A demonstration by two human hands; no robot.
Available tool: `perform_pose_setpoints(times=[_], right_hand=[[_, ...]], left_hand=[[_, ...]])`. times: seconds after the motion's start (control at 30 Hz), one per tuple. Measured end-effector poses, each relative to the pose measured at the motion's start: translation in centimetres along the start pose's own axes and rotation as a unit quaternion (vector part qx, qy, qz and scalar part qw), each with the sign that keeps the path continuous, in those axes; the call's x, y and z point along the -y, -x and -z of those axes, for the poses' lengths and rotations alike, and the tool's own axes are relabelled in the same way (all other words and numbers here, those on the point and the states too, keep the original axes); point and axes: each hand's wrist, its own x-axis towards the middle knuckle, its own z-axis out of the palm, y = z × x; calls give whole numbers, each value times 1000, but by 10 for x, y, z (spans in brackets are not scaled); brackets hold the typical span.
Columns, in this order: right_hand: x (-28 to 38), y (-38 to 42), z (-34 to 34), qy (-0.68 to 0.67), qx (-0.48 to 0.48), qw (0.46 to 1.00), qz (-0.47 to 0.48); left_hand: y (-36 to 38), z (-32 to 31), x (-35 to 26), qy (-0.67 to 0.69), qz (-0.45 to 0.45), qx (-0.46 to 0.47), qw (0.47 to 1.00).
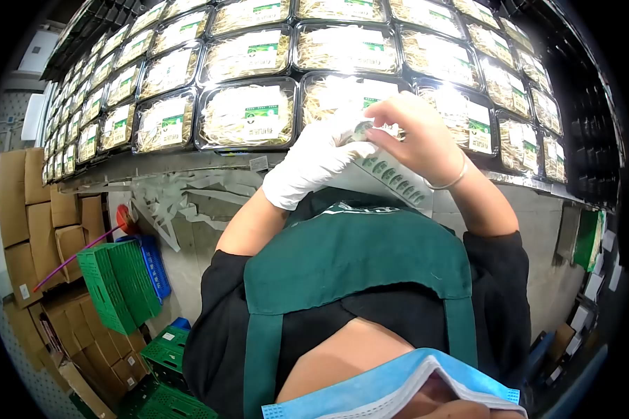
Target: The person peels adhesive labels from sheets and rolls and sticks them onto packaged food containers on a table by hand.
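Observation:
My left hand (309, 162), in a white glove, is closed on the upper end of a sheet of green oval stickers (397, 181) that hangs down in front of my apron. The bare fingers of my right hand (419, 136) meet the left fingertips in a pinch. At that spot shows one green-and-white sticker (363, 128). Just beyond both hands sits a clear tray of pale sprouts (321, 96) with a white and green label, partly hidden by them. Beside it, on the left, lies another sprout tray (247, 115).
Rows of packed sprout trays (346, 49) cover the table. Black crates (594, 133) are stacked along the right. On the floor to the left are green crates (115, 286), a blue crate (154, 269) and cardboard boxes (46, 227). White strips (164, 202) hang below the table edge.

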Motion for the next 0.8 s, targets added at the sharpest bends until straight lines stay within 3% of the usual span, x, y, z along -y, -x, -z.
perform_pose_setpoints(times=[0.03, 0.07, 0.1, 0.17, 0.2, 0.23, 0.27, 0.33, 0.37, 0.43, 0.5, 0.57, 0.63, 0.7, 0.73, 0.77, 0.8], right_hand=[[1, -4, 0, 28, 32, 999, -2], [0, -5, 2, 57, 63, 996, -5], [-3, -5, 3, 59, 62, 996, -7], [-16, -5, 3, -4, 46, 999, 16], [-35, -6, 6, -31, 3, 999, 22], [-59, -9, 17, -52, -49, 995, -67], [-98, -15, 35, -221, -54, 965, -128], [-161, -29, 61, -44, -163, 964, -204], [-195, -29, 62, 58, -180, 963, -193], [-196, -31, 58, 66, -123, 950, -278], [-198, -29, 52, 248, -83, 950, -170], [-199, -26, 55, 429, -79, 893, -112], [-215, -32, 72, 535, -141, 818, -155], [-237, -59, 94, 471, -99, 832, -276], [-276, -78, 101, 298, -125, 905, -275], [-272, -91, 98, 153, -158, 935, -280], [-272, -106, 93, 139, -137, 935, -295]], left_hand=[[0, -1, 0, -42, -14, -6, 999], [2, -2, -2, 47, 7, -5, 999], [3, -3, -4, 47, 6, -3, 999], [6, -2, -7, -83, 23, -3, 996], [7, 3, 1, -1, 103, 46, 994], [12, 1, 0, 6, 98, 43, 994], [16, 3, 3, 3, 97, 43, 994], [23, 5, 17, 50, 92, -8, 994], [26, 4, 17, 50, 92, -11, 994], [28, 4, 15, 176, 167, -80, 967], [31, 4, 14, 196, 177, -85, 961], [31, 1, 16, 232, 58, -128, 963], [32, 7, 14, 234, 39, -100, 966], [32, 9, 26, 234, 83, -123, 961], [30, 7, 17, 249, 119, -148, 950], [29, 6, 13, 249, 116, -152, 950], [29, 5, 10, 214, 123, -174, 953]])
